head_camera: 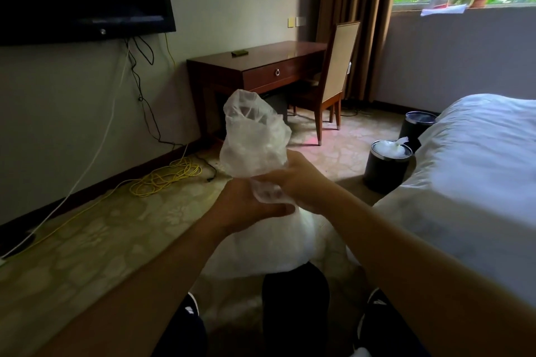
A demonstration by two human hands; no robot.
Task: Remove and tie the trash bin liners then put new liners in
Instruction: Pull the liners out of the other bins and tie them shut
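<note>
A person is tying off a clear liner (255, 136), the left hand (249, 209) and right hand (301, 182) both gripping its gathered neck while the bag is hanging over what appears to be a dark bin (295, 290) between the feet; the loose top is awaiting a looped, tightened knot.

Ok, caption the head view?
The left hand and right hand grip a clear liner by its neck beside the bed.

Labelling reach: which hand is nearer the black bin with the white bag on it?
Right. The right hand grips the liner neck on the side toward the bin; the left hand grips just below it, farther from the bin.
</note>
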